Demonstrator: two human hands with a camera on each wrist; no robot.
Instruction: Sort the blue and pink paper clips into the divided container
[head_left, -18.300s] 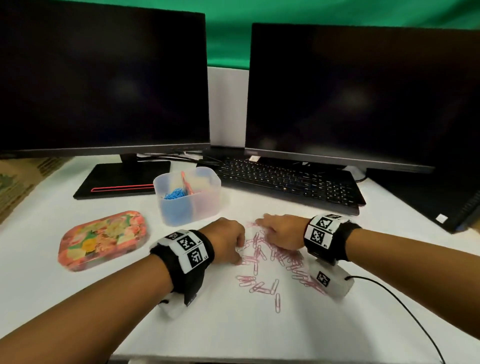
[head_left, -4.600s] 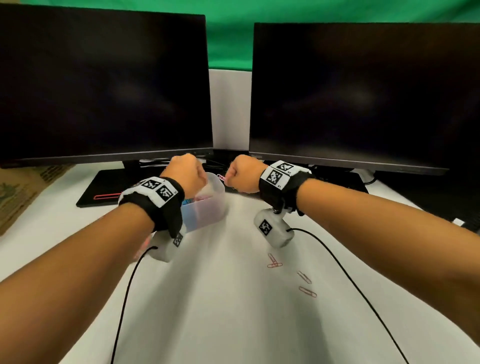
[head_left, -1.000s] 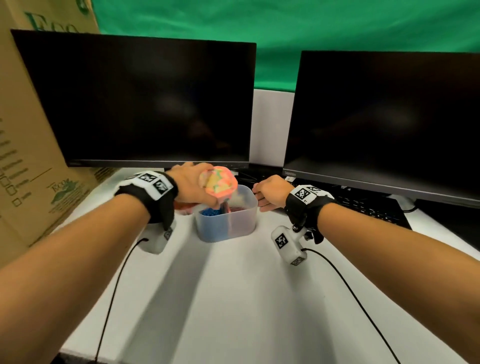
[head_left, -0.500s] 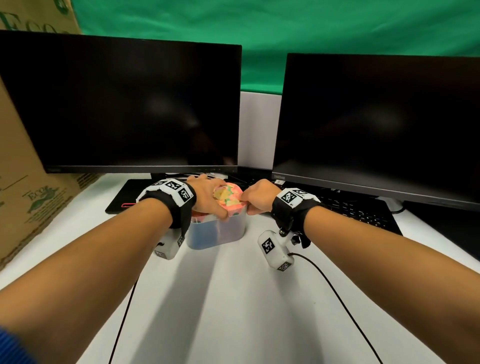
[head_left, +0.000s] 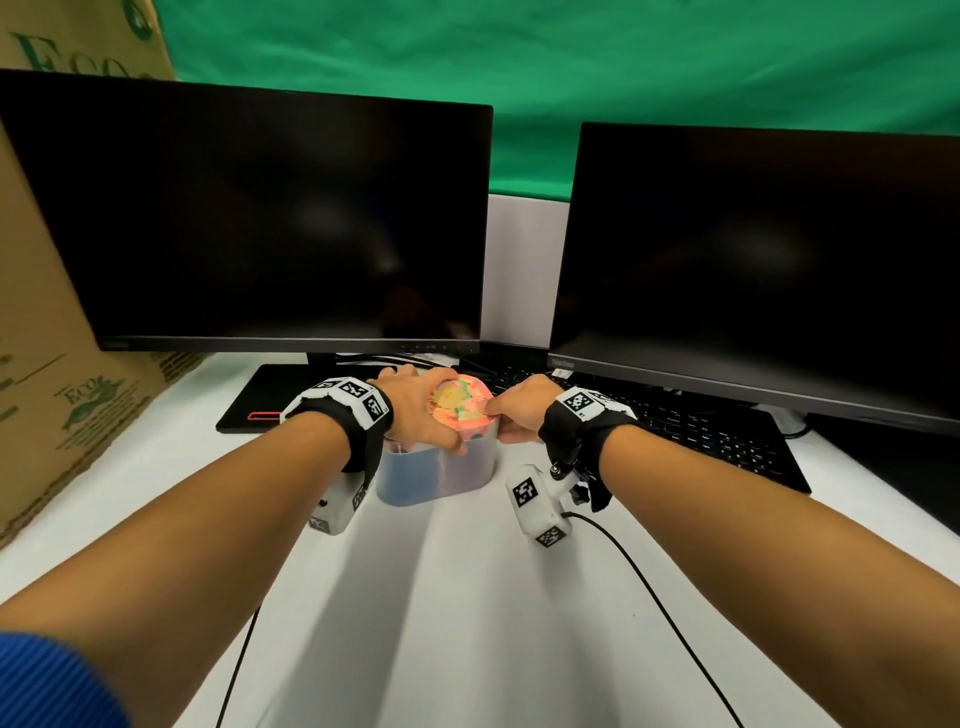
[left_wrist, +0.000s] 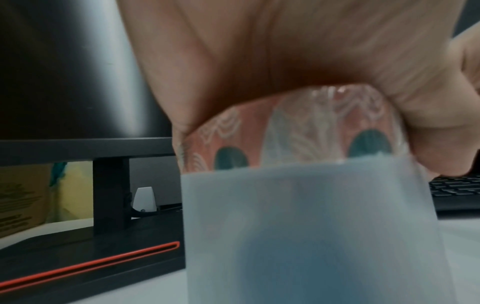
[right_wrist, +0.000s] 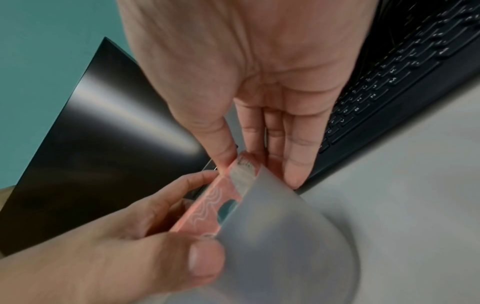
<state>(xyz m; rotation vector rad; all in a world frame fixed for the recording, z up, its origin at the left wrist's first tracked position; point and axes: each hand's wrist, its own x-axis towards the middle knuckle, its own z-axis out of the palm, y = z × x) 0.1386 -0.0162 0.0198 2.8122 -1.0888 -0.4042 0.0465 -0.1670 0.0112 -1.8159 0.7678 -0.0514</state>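
Note:
The translucent divided container (head_left: 439, 475) stands on the white desk in front of the monitors. Blue shows through its left half and a pinkish tint through its right; no single clip can be made out. A colourful patterned lid (head_left: 461, 407) lies on its top. My left hand (head_left: 415, 415) grips the lid from the left, thumb on the near edge, fingers over the far edge. My right hand (head_left: 501, 415) pinches the lid's right end between thumb and fingers. In the right wrist view the lid (right_wrist: 207, 205) sits slightly tilted on the container (right_wrist: 298, 236).
Two dark monitors (head_left: 270, 218) (head_left: 753, 260) stand close behind the container. A black keyboard (head_left: 701, 436) lies to the right, and a black monitor base (head_left: 280, 400) with a red stripe to the left. A cardboard box (head_left: 52, 338) stands at the far left. Wrist-camera cables (head_left: 649, 597) trail across the desk.
My left hand has brought the lid down from above the container onto its top. My right hand has moved from the container's rim to the lid's right end.

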